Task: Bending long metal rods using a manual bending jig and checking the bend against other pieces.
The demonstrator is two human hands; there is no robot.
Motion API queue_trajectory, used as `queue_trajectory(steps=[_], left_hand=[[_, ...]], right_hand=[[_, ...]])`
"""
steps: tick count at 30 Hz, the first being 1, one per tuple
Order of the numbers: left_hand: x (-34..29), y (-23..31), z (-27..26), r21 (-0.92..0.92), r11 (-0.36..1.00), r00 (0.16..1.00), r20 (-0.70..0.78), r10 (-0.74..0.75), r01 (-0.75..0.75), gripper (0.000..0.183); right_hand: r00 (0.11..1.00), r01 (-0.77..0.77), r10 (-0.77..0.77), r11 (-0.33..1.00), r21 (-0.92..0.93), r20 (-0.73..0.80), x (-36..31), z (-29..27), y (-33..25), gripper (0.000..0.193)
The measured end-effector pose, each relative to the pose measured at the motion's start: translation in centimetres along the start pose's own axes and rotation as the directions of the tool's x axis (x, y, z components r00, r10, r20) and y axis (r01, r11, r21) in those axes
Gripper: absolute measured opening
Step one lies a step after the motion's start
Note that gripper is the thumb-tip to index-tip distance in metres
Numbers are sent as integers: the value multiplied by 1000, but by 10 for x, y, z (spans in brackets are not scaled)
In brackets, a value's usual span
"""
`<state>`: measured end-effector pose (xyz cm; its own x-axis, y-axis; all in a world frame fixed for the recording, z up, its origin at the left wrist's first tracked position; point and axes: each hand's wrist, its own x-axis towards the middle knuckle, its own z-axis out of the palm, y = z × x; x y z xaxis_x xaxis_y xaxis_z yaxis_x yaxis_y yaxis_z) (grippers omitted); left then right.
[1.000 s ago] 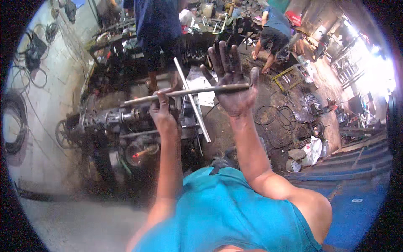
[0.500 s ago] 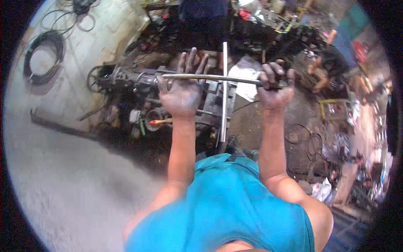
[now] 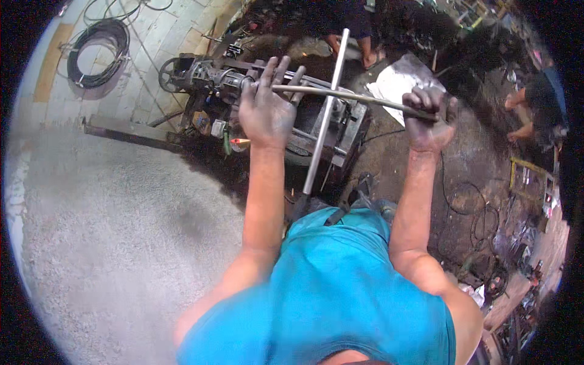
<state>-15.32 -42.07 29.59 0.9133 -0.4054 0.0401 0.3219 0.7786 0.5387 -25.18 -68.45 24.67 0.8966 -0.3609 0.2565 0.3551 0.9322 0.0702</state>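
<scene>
A slim metal rod (image 3: 359,95) stretches between my two hands, slanting slightly down to the right. My right hand (image 3: 429,118), dark with grime, has its fingers curled around the rod's right end. The left end of the rod meets my left hand (image 3: 267,112) by the base of the fingers, which are stretched out and spread. A longer, shiny metal bar (image 3: 323,125) crosses the rod between my hands, tilted with its top to the right. Whether the bar and the rod are joined cannot be made out. Below lies a dark lathe-like machine (image 3: 226,82) with a handwheel.
A white sheet (image 3: 392,85) lies on the dark floor beyond my right hand. Another person's feet (image 3: 372,58) stand at the far side; someone else (image 3: 523,115) is at right. A coiled black hose (image 3: 76,70) rests at far left, near a metal beam (image 3: 131,132).
The view has turned. The rod's left end has gone from my left thumb to the finger bases, and my right hand sits farther right. The crossing bar now leans instead of standing straight.
</scene>
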Motion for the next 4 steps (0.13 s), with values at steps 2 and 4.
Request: queue_trajectory(steps=[2,4], left_hand=[[12,-16,-5,261,960,995,-18,-103,104,66],[19,-24,-19,828,523,978,-133,-163,200,75]], right_hand=[[982,-67,64,998,7,178,-9,-40,-39,34],[986,-42,33,998,52,165,-27,-73,-69,38]])
